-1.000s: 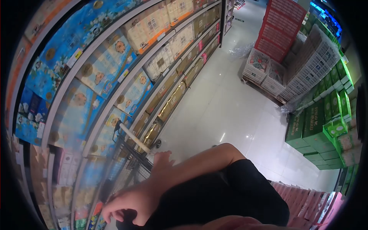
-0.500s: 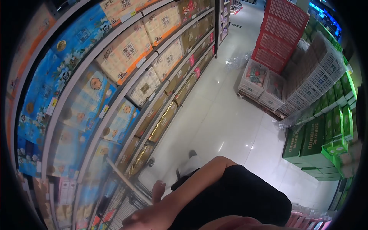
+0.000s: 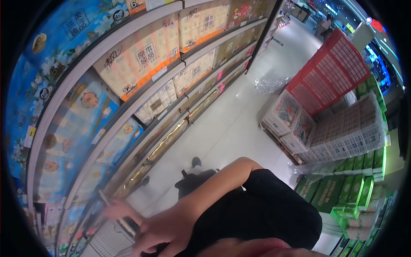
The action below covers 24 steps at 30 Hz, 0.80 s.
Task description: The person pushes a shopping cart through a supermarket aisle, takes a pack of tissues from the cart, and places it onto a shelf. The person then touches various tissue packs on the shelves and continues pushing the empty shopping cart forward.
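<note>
My left hand (image 3: 118, 210), smeared by motion, lies across the handle (image 3: 127, 226) of a shopping cart, its fingers seeming to close round the bar. The wire basket of the shopping cart (image 3: 109, 242) shows below it, cut off by the frame's lower edge. Closer to me, my right hand (image 3: 167, 233) has bent fingers over something dark that I cannot make out. My right forearm crosses in front of my body and hides part of the left arm.
Shelves on the left hold tissue packs (image 3: 143, 55) and blue packs (image 3: 64, 32). Across the aisle stand a tall red crate (image 3: 329, 70), white crates (image 3: 346, 132) on a pallet, and green boxes (image 3: 327, 192). Crumpled clear plastic (image 3: 272, 85) lies on the floor.
My left hand has moved left onto the cart handle. The right hand has shifted slightly up and right. My view has tilted, and the nearby shelf packs look larger.
</note>
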{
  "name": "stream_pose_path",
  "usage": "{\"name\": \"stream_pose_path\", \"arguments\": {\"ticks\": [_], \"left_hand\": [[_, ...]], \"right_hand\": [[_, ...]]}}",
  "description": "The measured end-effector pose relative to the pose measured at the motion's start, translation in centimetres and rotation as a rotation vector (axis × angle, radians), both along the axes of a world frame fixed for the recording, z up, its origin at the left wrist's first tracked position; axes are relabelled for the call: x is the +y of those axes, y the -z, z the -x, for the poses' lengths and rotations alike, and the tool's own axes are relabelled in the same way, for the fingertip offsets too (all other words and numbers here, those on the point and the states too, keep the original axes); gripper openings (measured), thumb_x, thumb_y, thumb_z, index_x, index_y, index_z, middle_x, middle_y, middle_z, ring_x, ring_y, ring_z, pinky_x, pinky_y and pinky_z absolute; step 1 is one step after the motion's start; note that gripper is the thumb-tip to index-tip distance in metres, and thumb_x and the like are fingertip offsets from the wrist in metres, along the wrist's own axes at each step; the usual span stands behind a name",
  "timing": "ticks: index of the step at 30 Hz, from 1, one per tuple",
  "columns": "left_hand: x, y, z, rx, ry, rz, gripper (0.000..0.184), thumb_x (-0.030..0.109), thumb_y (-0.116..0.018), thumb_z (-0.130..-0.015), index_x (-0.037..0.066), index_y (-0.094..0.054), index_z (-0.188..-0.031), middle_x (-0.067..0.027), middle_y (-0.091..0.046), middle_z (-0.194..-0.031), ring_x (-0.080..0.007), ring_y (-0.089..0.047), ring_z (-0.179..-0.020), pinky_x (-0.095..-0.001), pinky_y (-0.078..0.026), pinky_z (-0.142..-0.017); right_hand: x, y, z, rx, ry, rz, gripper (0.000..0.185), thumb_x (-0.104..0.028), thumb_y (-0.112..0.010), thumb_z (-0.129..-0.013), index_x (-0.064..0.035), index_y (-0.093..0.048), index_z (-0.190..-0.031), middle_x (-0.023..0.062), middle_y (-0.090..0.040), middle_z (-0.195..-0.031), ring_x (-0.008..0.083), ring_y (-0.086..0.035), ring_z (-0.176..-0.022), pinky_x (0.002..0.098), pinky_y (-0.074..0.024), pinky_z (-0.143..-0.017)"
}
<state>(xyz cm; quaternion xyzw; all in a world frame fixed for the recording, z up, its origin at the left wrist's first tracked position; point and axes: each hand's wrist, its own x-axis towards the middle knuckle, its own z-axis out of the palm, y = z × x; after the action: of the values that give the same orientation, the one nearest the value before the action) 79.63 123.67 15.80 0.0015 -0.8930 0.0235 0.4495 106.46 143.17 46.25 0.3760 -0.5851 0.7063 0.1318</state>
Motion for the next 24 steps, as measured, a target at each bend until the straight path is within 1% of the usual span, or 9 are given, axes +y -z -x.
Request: {"name": "stream_pose_path", "arguments": {"ticks": [1, 2, 3, 5, 8, 11, 18, 20, 24], "left_hand": [[-0.7, -1.2, -0.2, -0.010, -0.150, 0.203, 0.054, 0.044, -0.055, -0.087, 0.001, -0.054, -0.121, -0.0197, -0.058, -0.119, -0.0366, -0.058, -0.106, -0.0462, -0.049, -0.083], [-1.8, -0.6, 0.8, -0.260, -0.223, -0.193, 0.057, 0.046, -0.055, -0.087, -0.001, -0.055, -0.118, -0.0226, -0.061, -0.112, -0.0365, -0.061, -0.104, -0.0474, -0.050, -0.080], [-2.2, -0.4, 1.0, -0.383, -0.320, -0.337, 0.057, 0.046, -0.055, -0.087, -0.001, -0.054, -0.118, -0.0227, -0.061, -0.112, -0.0366, -0.061, -0.103, -0.0475, -0.050, -0.080], [-2.3, 0.0, 1.0, -0.471, -0.372, -0.364, 0.057, 0.046, -0.055, -0.087, -0.001, -0.054, -0.118, -0.0229, -0.062, -0.112, -0.0366, -0.061, -0.103, -0.0477, -0.050, -0.080], [-1.5, 0.3, 0.1, -0.504, -0.381, -0.348, 0.057, 0.046, -0.055, -0.087, -0.001, -0.054, -0.119, -0.0231, -0.062, -0.111, -0.0367, -0.061, -0.102, -0.0479, -0.050, -0.079], [-0.7, 0.0, -1.5, -0.517, -0.377, -0.331, 0.058, 0.046, -0.055, -0.087, -0.002, -0.053, -0.119, -0.0233, -0.062, -0.110, -0.0368, -0.062, -0.102, -0.0482, -0.050, -0.079], [2.9, -0.7, -7.9, -0.506, -0.345, -0.301, 0.058, 0.047, -0.054, -0.088, -0.003, -0.052, -0.119, -0.0239, -0.062, -0.108, -0.0371, -0.062, -0.100, -0.0488, -0.051, -0.078], [4.5, -0.9, -10.6, -0.517, -0.347, -0.295, 0.058, 0.047, -0.054, -0.088, -0.003, -0.052, -0.119, -0.0240, -0.062, -0.108, -0.0371, -0.062, -0.100, -0.0490, -0.051, -0.078], [8.2, -1.2, -16.0, -0.537, -0.329, -0.303, 0.059, 0.047, -0.054, -0.088, -0.003, -0.051, -0.119, -0.0243, -0.063, -0.107, -0.0373, -0.063, -0.099, -0.0494, -0.051, -0.078]], "right_hand": [[1.2, 0.2, 0.2, -0.009, -0.012, -0.009, 0.040, -0.031, -0.052, -0.098, 0.0052, -0.054, -0.114, 0.0068, -0.044, -0.067, 0.0221, -0.041, -0.057, 0.0361, -0.0380, -0.057], [2.1, 0.5, 0.4, -0.033, -0.070, -0.011, 0.039, -0.031, -0.052, -0.098, 0.0046, -0.055, -0.114, 0.0066, -0.045, -0.068, 0.0217, -0.043, -0.059, 0.0359, -0.0383, -0.058], [2.9, 0.7, 0.5, -0.054, -0.128, -0.009, 0.039, -0.031, -0.052, -0.098, 0.0039, -0.056, -0.113, 0.0064, -0.047, -0.069, 0.0213, -0.046, -0.061, 0.0357, -0.0386, -0.059], [4.2, 0.6, 1.1, 0.025, -0.105, 0.006, 0.039, -0.032, -0.050, -0.099, 0.0029, -0.056, -0.116, 0.0088, -0.052, -0.075, 0.0223, -0.050, -0.067, 0.0360, -0.0406, -0.062], [6.3, 0.4, 1.6, 0.122, -0.046, 0.114, 0.045, -0.034, -0.048, -0.099, 0.0021, -0.052, -0.124, 0.0156, -0.058, -0.093, 0.0294, -0.053, -0.084, 0.0399, -0.0432, -0.076], [8.3, 0.7, 1.3, 0.172, -0.077, 0.123, 0.048, -0.037, -0.048, -0.098, 0.0022, -0.051, -0.125, 0.0162, -0.057, -0.095, 0.0317, -0.054, -0.088, 0.0414, -0.0427, -0.080], [15.0, 0.9, -0.1, 0.246, -0.144, 0.253, 0.050, -0.040, -0.048, -0.097, 0.0021, -0.053, -0.123, 0.0147, -0.057, -0.093, 0.0319, -0.054, -0.088, 0.0412, -0.0432, -0.079], [17.8, 1.2, -0.8, 0.173, -0.289, 0.171, 0.047, -0.039, -0.053, -0.096, 0.0006, -0.054, -0.120, 0.0139, -0.058, -0.092, 0.0310, -0.055, -0.086, 0.0403, -0.0442, -0.077], [23.1, 0.7, -3.2, 0.169, -0.358, 0.155, 0.039, -0.032, -0.060, -0.092, -0.0028, -0.056, -0.117, 0.0122, -0.057, -0.087, 0.0258, -0.056, -0.079, 0.0366, -0.0446, -0.070]]}}
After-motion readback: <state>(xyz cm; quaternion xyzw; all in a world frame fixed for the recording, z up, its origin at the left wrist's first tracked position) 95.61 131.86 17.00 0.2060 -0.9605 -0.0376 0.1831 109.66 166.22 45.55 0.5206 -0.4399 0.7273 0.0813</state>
